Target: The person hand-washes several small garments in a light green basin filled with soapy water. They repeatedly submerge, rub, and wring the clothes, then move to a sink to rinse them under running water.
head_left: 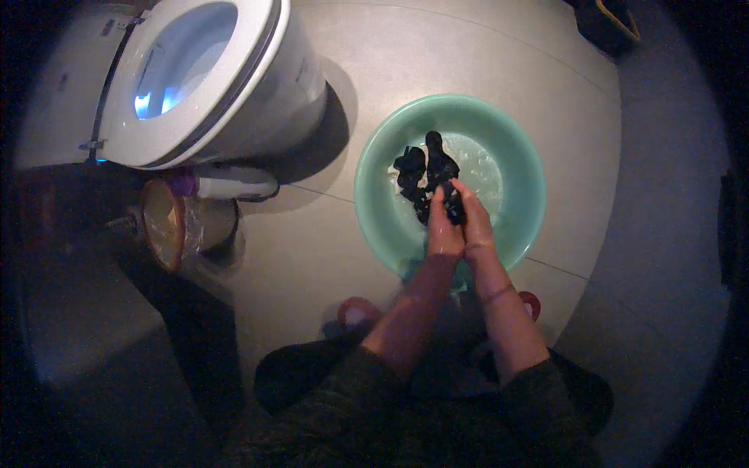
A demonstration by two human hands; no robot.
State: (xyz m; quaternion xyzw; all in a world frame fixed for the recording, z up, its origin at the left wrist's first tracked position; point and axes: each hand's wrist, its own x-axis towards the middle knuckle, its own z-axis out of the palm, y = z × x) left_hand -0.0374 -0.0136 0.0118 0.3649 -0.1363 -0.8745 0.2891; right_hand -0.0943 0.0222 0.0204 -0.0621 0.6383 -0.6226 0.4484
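A round green plastic basin (526, 175) stands on the tiled floor in front of me, with water and some suds in its bottom. Dark wet cloth (442, 167) lies bunched in it, in two strands that meet near my fingers. My left hand (445, 228) and my right hand (475, 219) are side by side over the near half of the basin, wrists close together. The near end of the cloth is pressed between them. The palms and some of the fingers are hidden.
At the upper left is a white toilet (263, 111) with its lid up. Below it stand a waste bin with a plastic liner (193, 228) and a white bottle with a purple part (234, 186). My red footwear (357, 313) shows near the basin. A dark object (603, 26) lies at the upper right.
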